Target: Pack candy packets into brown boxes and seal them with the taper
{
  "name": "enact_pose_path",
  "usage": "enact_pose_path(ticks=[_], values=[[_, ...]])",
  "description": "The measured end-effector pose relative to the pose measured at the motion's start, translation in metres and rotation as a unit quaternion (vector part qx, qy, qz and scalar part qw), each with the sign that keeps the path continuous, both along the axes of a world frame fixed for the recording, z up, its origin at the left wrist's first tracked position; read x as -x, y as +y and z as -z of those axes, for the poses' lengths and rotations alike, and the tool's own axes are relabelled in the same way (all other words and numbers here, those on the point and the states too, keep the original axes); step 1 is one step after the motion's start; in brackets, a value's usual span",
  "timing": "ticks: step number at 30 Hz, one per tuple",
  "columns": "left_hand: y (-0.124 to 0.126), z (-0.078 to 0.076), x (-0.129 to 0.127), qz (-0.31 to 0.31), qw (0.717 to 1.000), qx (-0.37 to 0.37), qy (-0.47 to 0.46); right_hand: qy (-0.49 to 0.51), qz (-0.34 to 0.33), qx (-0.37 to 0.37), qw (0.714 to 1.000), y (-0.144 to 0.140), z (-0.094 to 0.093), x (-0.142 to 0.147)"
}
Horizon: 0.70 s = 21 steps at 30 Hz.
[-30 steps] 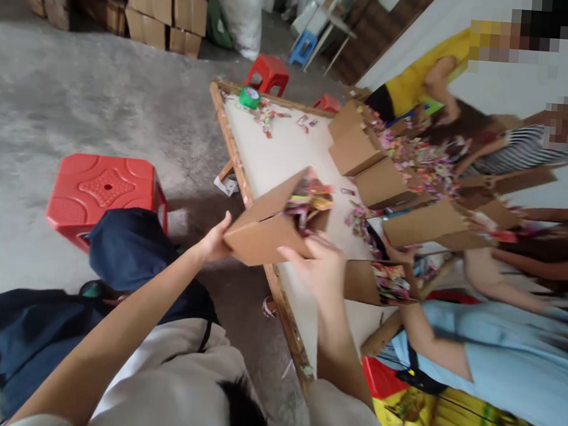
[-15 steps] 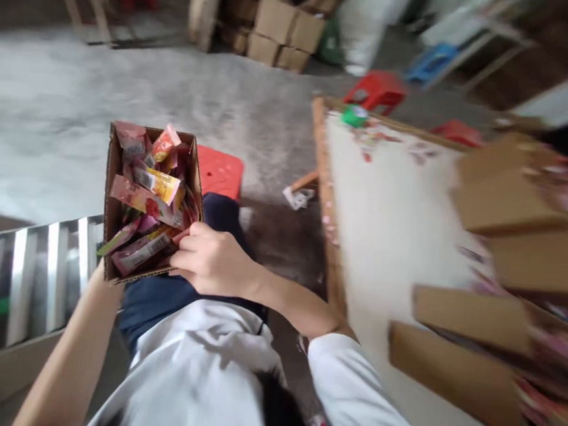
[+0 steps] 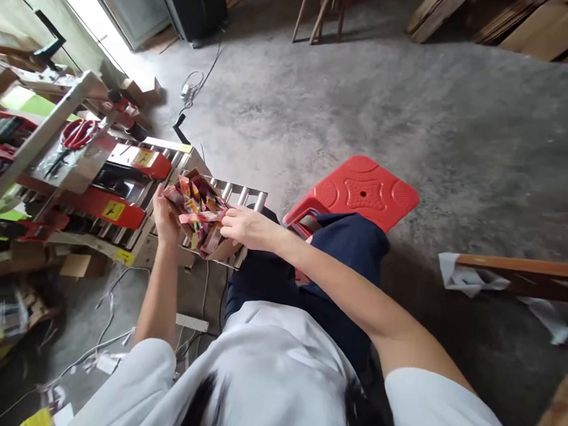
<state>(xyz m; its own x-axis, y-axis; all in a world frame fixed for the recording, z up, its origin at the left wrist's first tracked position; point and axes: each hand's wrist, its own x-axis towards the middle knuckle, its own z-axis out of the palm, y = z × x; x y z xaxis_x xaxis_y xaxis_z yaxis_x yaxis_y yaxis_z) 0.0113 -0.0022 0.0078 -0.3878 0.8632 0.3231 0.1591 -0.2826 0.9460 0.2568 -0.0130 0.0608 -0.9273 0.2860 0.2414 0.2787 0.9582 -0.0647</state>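
Since half a second ago we have turned well away from the white-topped bench, which has left the view, and the cardboard box (image 3: 212,242) of sweet packets (image 3: 197,210) now sits over the end of a roller conveyor (image 3: 227,193) instead of in front of our lap. Our left hand (image 3: 165,212) cups the box's far side, fingers (image 3: 159,196) wrapped on its wall. Our right hand (image 3: 245,226) lies on the near edge, fingers curled against the packets; whether they pinch a packet or only press on the pile, we cannot tell, as the box is small in view. The box tilts toward us and looks full to the brim. Just right of it stands a red plastic stool (image 3: 360,194), partly under our dark trouser leg. Left of the conveyor, a machine with red guards (image 3: 114,209) stands on the concrete floor (image 3: 369,102).
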Motion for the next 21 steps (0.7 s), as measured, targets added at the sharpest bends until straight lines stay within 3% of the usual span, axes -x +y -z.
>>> enact_pose_path(ticks=[4,7,12,16,21], values=[[0.022,-0.001,0.016,0.014,0.999,-0.021,-0.027,0.143,0.120,0.002,0.982,-0.031,-0.004,0.015],[0.022,0.000,0.012,0.008,0.999,-0.040,-0.035,0.185,0.165,0.026,0.968,-0.042,-0.003,0.047],[0.016,0.009,0.015,-0.008,0.998,-0.050,-0.027,0.127,0.248,0.107,0.954,-0.004,0.020,0.101],[0.013,0.010,0.028,-0.002,0.998,-0.054,0.013,0.029,0.291,0.153,0.944,0.018,0.046,0.121],[0.018,-0.013,0.042,0.122,0.979,0.022,0.159,0.014,0.278,0.190,0.941,0.022,0.052,0.117]])
